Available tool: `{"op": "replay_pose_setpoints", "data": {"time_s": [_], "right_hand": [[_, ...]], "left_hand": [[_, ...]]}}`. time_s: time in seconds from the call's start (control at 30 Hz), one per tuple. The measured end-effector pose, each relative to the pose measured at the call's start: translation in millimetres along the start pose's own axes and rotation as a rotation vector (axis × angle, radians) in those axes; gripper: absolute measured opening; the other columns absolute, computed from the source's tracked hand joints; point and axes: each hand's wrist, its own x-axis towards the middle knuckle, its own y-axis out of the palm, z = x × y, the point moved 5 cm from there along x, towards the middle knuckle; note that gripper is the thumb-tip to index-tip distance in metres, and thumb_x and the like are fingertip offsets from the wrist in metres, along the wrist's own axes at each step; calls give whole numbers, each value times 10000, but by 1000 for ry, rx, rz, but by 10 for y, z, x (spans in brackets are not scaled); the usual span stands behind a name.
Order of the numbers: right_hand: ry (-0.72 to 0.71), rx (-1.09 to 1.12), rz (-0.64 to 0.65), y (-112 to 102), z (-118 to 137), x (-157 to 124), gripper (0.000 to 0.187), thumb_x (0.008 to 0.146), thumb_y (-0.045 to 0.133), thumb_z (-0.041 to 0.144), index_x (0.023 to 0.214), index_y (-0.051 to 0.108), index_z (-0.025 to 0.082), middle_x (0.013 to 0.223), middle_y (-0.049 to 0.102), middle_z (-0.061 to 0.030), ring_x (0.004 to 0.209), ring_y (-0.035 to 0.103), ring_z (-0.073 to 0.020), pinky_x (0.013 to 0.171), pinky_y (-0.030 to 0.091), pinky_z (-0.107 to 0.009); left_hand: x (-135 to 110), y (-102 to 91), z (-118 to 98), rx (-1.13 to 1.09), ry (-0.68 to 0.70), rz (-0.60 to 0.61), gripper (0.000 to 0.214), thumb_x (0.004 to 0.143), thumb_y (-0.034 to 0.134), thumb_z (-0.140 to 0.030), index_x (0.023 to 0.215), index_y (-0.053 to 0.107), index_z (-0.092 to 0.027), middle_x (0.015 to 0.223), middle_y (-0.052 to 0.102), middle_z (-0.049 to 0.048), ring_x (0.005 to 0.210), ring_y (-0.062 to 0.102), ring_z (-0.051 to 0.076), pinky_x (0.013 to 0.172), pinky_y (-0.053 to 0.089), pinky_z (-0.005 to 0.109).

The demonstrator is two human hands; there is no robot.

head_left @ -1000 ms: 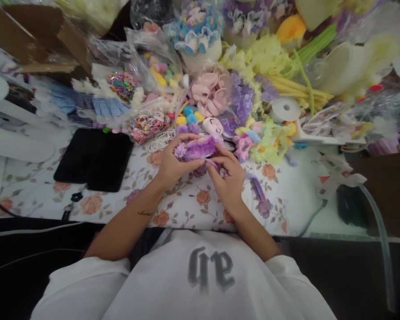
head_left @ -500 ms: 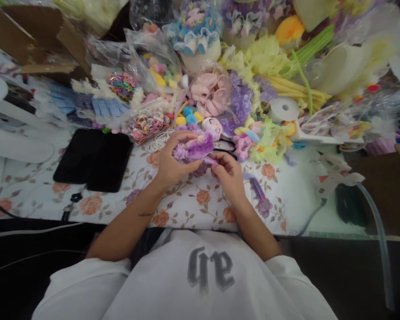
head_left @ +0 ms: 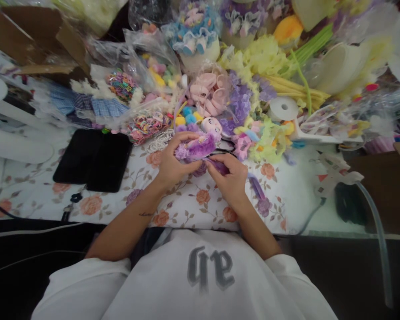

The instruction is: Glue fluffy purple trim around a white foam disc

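My left hand (head_left: 173, 162) is closed around a fluffy purple craft piece (head_left: 200, 146), its thumb along the lower edge and its fingers behind. Close on the right, my right hand (head_left: 229, 178) pinches a thin purple strip (head_left: 219, 166) at the near edge of that piece. Part of the strip is hidden by the fingers. Just beyond the fluffy piece is a small doll face (head_left: 211, 126); whether it is joined to the piece I cannot tell. A loose lilac fuzzy strip (head_left: 257, 187) lies on the flowered cloth beside my right wrist.
Two black flat panels (head_left: 93, 160) lie on the left. Behind my hands are a bag of coloured bands (head_left: 146, 126), pink shell-like pieces (head_left: 209, 91), yellow ruffles (head_left: 263, 55) and a white spool (head_left: 283, 108). A power strip (head_left: 333, 175) is at the right.
My right hand has shifted its grip, its fingers now more closed and turned toward my left thumb, with more of the purple strip showing above them. My left hand has hardly moved.
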Motion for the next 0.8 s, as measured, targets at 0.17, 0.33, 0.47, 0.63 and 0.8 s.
{"op": "replay_pose_setpoints", "data": {"time_s": [0.17,0.33,0.47,0.63,0.8], "right_hand": [[-18,16,-1,-46,-61,51,87,846,675,287,808,741,244,857,691,-33,788,662,-172,704,562,-315],[42,154,9,-31,-131,69,43,813,731,284,801,749,247,1179,695,-75,1113,666,-230,965,541,-399],[74,173,12,-33,-130,52,38,811,735,280,817,750,244,1091,751,-70,1148,671,-257,995,532,-420],[27,106,-25,-52,-76,26,43,830,706,252,822,746,241,1016,770,-64,1107,694,-249,975,553,-405],[2,59,-20,-3,-67,-12,62,851,684,254,825,739,243,973,776,-53,1141,683,-252,975,558,-400]], "left_hand": [[-4,16,30,-19,-21,17,488,718,782,-468,1115,623,-234,1175,671,61,1130,615,256,1030,466,431],[-29,25,89,-62,-53,27,520,700,806,-442,1142,625,-235,1189,670,56,1143,610,260,1032,470,429],[-29,28,142,-123,-91,76,551,695,816,-410,1181,615,-246,1220,660,52,1154,610,259,1033,474,416],[5,42,153,-105,-69,156,511,722,787,-388,1180,615,-240,1276,635,77,1223,577,277,1071,444,444],[16,50,164,-59,-40,116,447,745,769,-339,1163,644,-243,1267,637,71,1221,577,266,1099,416,452]]}}
